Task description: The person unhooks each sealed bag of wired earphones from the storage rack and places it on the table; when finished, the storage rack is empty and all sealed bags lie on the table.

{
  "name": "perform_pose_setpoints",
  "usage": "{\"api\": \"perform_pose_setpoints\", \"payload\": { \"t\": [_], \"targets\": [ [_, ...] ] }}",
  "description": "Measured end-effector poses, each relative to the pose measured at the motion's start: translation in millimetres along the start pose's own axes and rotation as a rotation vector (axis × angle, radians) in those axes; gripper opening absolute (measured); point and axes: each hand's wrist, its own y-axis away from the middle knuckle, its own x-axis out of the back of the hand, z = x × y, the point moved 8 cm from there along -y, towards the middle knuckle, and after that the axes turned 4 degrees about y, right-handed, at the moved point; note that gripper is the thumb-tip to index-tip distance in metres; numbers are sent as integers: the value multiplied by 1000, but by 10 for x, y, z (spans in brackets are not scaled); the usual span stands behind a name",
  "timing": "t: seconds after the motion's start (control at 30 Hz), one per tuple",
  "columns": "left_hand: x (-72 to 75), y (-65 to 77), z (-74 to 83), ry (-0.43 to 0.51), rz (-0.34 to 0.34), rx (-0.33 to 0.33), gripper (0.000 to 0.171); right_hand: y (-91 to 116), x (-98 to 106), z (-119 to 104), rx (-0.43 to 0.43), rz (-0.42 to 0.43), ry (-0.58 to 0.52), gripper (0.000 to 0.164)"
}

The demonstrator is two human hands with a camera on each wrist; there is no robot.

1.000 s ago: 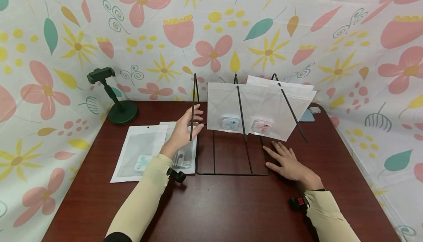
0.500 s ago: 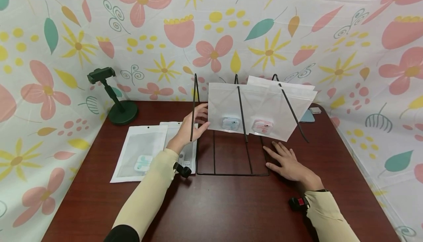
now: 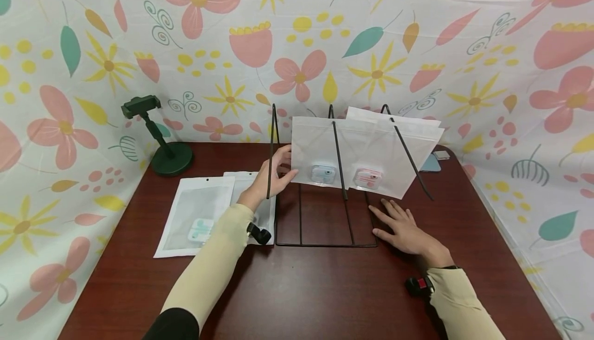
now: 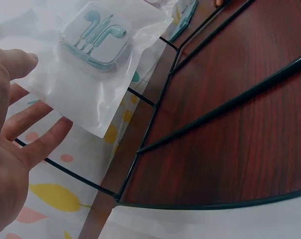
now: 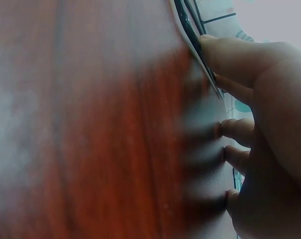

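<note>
My left hand (image 3: pixel 274 172) is at the left edge of a white zip bag (image 3: pixel 308 146) standing in a black wire rack (image 3: pixel 326 245). In the left wrist view, the thumb (image 4: pixel 21 62) is in front of this bag and the spread fingers (image 4: pixel 43 142) reach behind its edge, with a visible gap between them. Through the bag shows a clear case of light-blue earphones (image 4: pixel 97 37). A second bag (image 3: pixel 408 144) with a pinkish case leans to the right in the rack. My right hand (image 3: pixel 403 229) rests on the table, fingers spread, fingertips right at the rack's base.
Two flat bags lie left of the rack: one with a pale-blue case (image 3: pixel 204 195), the other (image 3: pixel 266 216) partly under my left arm. A green phone stand (image 3: pixel 171 159) stands back left. A blue item (image 3: pixel 431 163) lies behind the rack's right side. A floral cloth hangs behind.
My left hand has moved right, past the rack's left wire, to the edge of the standing bag. My right hand and the bags have stayed where they were.
</note>
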Motion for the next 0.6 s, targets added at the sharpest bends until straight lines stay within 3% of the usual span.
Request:
{"api": "perform_pose_setpoints", "payload": {
  "t": [0.27, 0.47, 0.6],
  "targets": [
    [-34, -18, 72, 24, -29, -46, 57, -1, 8, -12, 17, 30, 8, 62],
    [-27, -15, 107, 18, -11, -56, 51, -1, 0, -1, 17, 21, -1, 63],
    [-31, -10, 110, 0, 12, -96, 47, 0, -6, 0, 11, 4, -3, 63]
  ]
}}
